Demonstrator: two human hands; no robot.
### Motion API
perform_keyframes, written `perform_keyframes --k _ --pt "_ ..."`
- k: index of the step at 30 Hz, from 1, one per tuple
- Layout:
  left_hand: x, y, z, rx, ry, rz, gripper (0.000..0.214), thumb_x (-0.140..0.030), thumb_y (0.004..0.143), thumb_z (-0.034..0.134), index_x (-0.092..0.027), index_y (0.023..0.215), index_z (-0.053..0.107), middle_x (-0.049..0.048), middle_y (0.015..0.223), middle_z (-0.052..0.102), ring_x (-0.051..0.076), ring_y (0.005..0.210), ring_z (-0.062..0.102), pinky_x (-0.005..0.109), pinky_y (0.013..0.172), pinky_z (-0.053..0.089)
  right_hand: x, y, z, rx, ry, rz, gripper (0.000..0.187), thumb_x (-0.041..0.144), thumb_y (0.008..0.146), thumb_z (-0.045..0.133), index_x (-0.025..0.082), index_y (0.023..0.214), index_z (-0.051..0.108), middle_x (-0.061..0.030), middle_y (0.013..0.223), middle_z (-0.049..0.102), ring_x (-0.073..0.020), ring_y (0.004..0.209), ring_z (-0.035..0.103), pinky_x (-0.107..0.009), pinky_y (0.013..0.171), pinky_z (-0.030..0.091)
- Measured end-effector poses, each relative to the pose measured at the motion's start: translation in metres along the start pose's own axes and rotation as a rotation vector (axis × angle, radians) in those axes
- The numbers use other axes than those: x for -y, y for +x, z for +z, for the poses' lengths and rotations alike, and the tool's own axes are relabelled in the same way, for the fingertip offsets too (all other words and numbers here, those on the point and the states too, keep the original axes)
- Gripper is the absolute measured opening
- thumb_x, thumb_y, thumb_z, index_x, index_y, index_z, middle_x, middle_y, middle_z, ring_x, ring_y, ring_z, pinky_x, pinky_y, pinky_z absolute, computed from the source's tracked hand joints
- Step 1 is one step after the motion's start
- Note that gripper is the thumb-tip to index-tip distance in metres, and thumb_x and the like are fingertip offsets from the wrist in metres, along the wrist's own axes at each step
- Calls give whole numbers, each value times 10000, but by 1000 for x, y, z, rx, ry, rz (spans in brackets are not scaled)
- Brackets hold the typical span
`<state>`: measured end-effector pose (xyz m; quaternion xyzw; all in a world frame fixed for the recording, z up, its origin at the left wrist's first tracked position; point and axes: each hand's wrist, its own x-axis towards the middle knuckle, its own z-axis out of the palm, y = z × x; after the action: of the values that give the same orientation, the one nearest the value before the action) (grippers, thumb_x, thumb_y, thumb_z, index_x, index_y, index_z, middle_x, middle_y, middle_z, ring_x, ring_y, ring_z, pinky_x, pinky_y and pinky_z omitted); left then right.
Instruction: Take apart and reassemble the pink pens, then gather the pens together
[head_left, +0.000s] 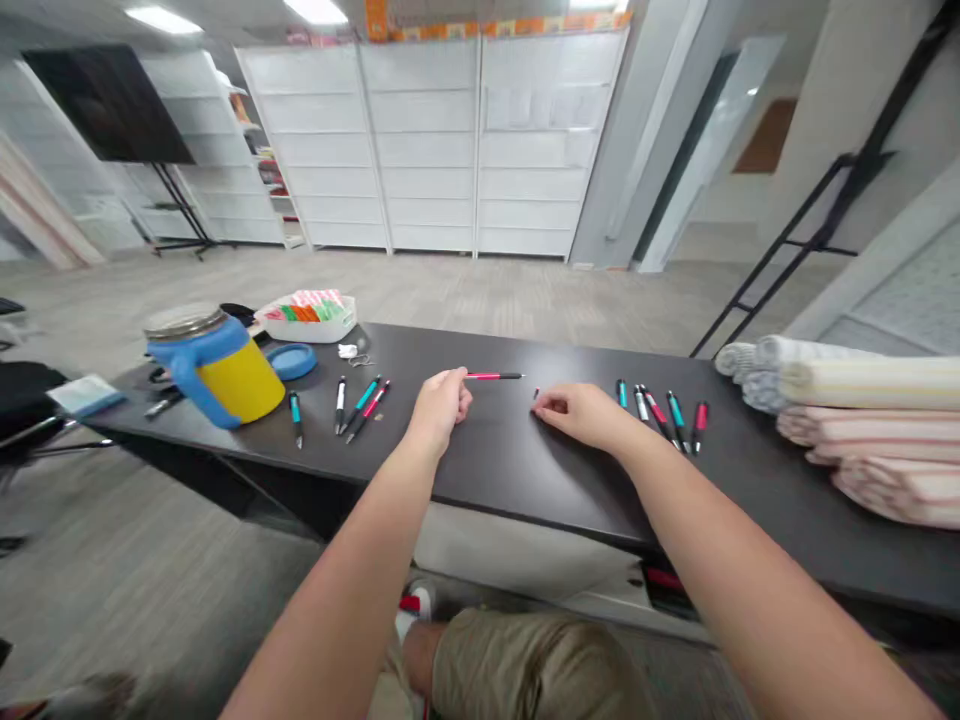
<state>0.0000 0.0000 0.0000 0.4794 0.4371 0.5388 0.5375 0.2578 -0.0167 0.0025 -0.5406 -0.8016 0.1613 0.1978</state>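
At the middle of the dark table point(487, 470), left hand point(441, 400) closed around one end of a red pen point(493, 376), silver tip pointing right, clear of the tabletop. Right hand point(577, 412) opposite, fingers curled in low; a tiny dark piece point(535, 393) shows by its fingertips, too small to identify. Cannot tell whether it is gripped. One pen in work, then; handling looks unfinished, I judge. Remaining pens lie in two loose sets: four in the left group point(363, 405), at least five in the right group point(678, 420), partly behind the right forearm. Neither set is in the fingers. Which side counts as done, which as left: cannot tell. Farther off, beyond the left group, a white basket point(341, 328) of bright packets.
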Motion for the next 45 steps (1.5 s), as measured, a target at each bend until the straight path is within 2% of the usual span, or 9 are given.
perform_keyframes --k 4,8,13,16,19,23,35,41,45 --pt "0 0 1 -4 -14 -12 313 -394 913 576 -225 702 418 -58 457 425 69 381 291 224 402 214 4 4 8 9 -12 -50 157 249 910 651 219 986 784 -13 849 738 -154 732 642 -267 692 450" --pt "-1 0 1 -4 -43 -20 304 -370 919 566 -228 705 403 -62 458 420 66 375 282 223 402 196 5 4 8 11 65 13 172 332 904 702 212 1019 748 -8 828 745 -156 713 653 -267 674 459" --pt "-1 0 1 -3 -89 -16 301 -356 920 560 -233 708 386 -70 462 409 63 368 271 223 404 192 -8 8 5 -173 3 112 209 375 1000 596 215 994 731 -41 893 774 -182 799 689 -292 731 468" --pt "-1 2 0 -11 -133 -25 318 -359 907 579 -234 700 373 -72 467 406 60 371 263 219 402 186 -16 15 9 -226 -74 151 213 377 970 658 201 1055 744 -47 919 778 -186 796 685 -301 741 468" --pt "-1 5 0 -32 -171 -46 323 -360 891 596 -235 698 370 -74 468 401 60 373 258 216 400 182 -17 23 14 -205 -126 144 247 390 922 732 202 1078 765 -48 940 783 -191 812 683 -300 758 477" --pt "-1 6 -1 -55 -189 -60 317 -362 883 596 -235 696 373 -75 467 394 62 371 256 218 399 185 -12 32 18 -195 -162 144 154 336 943 694 215 939 789 -60 909 782 -199 825 687 -299 757 481" --pt "-3 7 -2 -52 -187 -83 329 -367 880 592 -240 690 356 -77 481 375 60 379 244 222 406 171 -13 70 25 -99 15 97 194 431 887 731 260 914 818 -13 882 776 -179 765 660 -301 724 464" --pt "-3 8 -1 -54 -180 -85 341 -375 880 605 -239 695 353 -77 486 374 57 385 241 220 409 169 -19 54 11 -120 138 120 333 519 924 661 223 1014 783 -34 913 756 -172 764 637 -299 732 461" --pt "-3 7 0 -51 -174 -80 345 -377 883 610 -236 698 355 -75 490 381 56 390 250 213 408 174 -22 32 -3 82 308 17 510 606 808 764 197 1108 717 -13 872 702 -152 719 593 -280 676 453"
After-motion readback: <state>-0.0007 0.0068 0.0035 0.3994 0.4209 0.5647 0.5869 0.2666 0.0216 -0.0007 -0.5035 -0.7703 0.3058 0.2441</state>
